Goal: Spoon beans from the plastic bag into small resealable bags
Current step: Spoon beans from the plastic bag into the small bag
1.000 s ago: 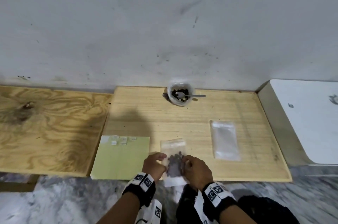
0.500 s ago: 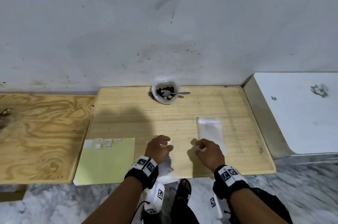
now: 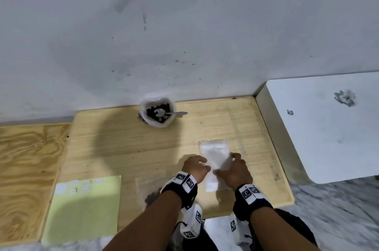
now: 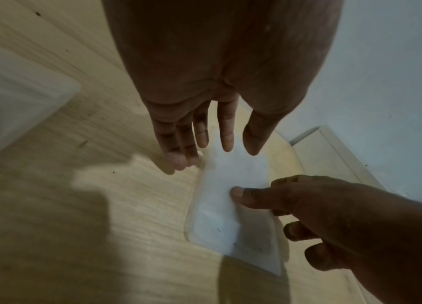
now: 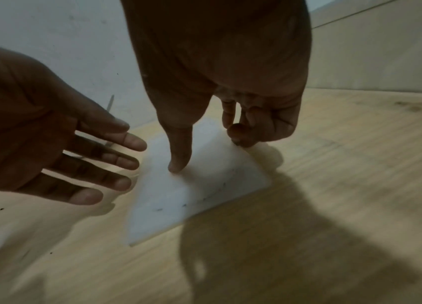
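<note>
Your right hand (image 3: 235, 170) pinches the empty bag (image 3: 215, 156), thumb on top, fingers curled at its edge; the grip lifts that side off the surface (image 3: 114, 140). Your left hand (image 3: 195, 166) is released, fingers straight, just beside the bag's other edge. The bean bag (image 3: 157, 112) with the spoon (image 3: 170, 113) stands by the wall, well apart.

Right hand (image 5: 220, 86) pinched the empty bag (image 5: 199, 185) on the desk (image 5: 347, 164), thumb on top; left hand (image 5: 49, 148) hovered beside, fingers spread.
</note>
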